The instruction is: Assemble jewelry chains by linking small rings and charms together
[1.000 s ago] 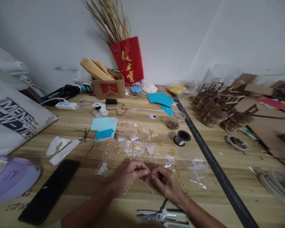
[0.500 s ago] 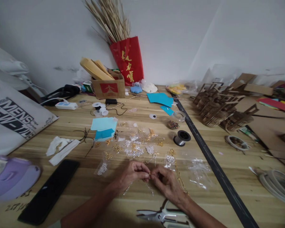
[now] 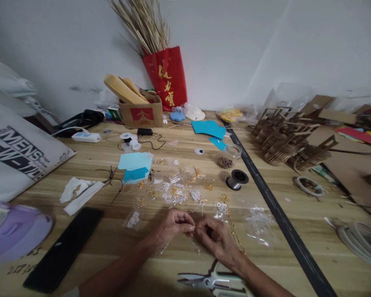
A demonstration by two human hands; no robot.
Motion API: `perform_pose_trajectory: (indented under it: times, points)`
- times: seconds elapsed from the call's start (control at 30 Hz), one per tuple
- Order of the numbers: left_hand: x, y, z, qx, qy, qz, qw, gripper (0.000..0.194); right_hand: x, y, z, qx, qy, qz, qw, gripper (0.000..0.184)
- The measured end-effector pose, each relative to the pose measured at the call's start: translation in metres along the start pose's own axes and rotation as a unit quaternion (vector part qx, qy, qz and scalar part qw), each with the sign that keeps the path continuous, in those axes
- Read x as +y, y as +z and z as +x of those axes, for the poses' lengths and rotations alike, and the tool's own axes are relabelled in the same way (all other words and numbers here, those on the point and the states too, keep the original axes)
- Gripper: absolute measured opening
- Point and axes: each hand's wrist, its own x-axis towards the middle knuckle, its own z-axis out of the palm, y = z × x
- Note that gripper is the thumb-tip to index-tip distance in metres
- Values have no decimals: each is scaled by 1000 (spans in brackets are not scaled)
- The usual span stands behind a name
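Note:
My left hand [image 3: 176, 225] and my right hand [image 3: 214, 236] meet fingertip to fingertip low in the middle of the view. Both are closed in a pinch. Between them is a tiny gold-coloured piece, too small to name. A silver chain [image 3: 194, 246] hangs below the fingers, its other end showing by the left wrist. Under my right forearm lie scissors [image 3: 207, 281] with pale handles, blades parted. A gold chain [image 3: 231, 225] runs along the table beside my right hand. Just beyond the hands are small bags of silver findings [image 3: 177, 199] and gold findings [image 3: 153, 192].
A wire spool [image 3: 236, 180] and a glass jar lying by beads [image 3: 225, 162] stand right of the findings. A black phone [image 3: 64, 249] lies at left near a purple cap [image 3: 18, 233]. Small brown baskets [image 3: 284, 136] crowd the right; a cardboard box [image 3: 144, 113] is at the back.

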Motion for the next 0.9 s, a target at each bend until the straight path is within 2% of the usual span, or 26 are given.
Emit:
perform_pose_trajectory:
  times: [0.33,0.67,0.9]
  points:
    - [2,1,-1,8,3,20,1000,16,8,-2,-1,-47,29,71,996,24]
    - [0,-1,-1,-3,11,18,1000,17,-2,-2,2,-36,47,103,993,36]
    - [-3,-3,0,-6,16,9,1000,20,0,-4,2,-47,43,92,994,35]
